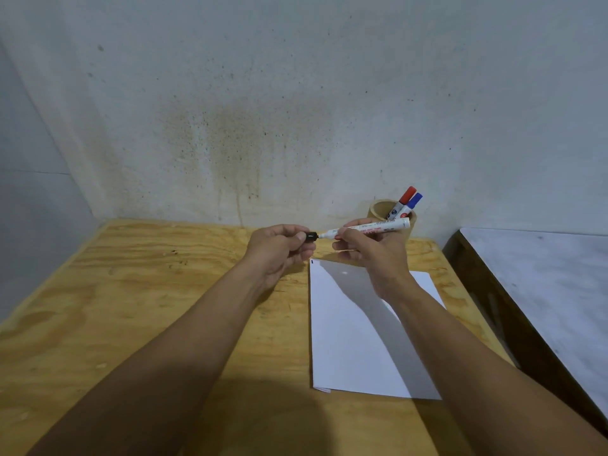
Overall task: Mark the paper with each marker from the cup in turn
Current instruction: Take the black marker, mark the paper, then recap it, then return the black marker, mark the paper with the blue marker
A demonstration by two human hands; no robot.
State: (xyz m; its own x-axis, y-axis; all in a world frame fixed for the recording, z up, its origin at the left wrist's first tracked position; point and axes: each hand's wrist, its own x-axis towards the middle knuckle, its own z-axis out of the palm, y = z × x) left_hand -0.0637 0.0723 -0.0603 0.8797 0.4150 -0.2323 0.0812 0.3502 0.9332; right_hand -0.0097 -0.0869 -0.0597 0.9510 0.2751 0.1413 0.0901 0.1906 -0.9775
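Observation:
My right hand grips a white marker held level above the far edge of the white paper. My left hand pinches the marker's black cap, which sits right at the tip; whether cap and tip touch I cannot tell. A small dark mark shows at the paper's far left corner. Behind my right hand stands a tan cup holding a red-capped marker and a blue-capped marker.
The plywood table meets a stained grey wall at the back. A second, pale-topped table with a dark frame stands to the right across a narrow gap.

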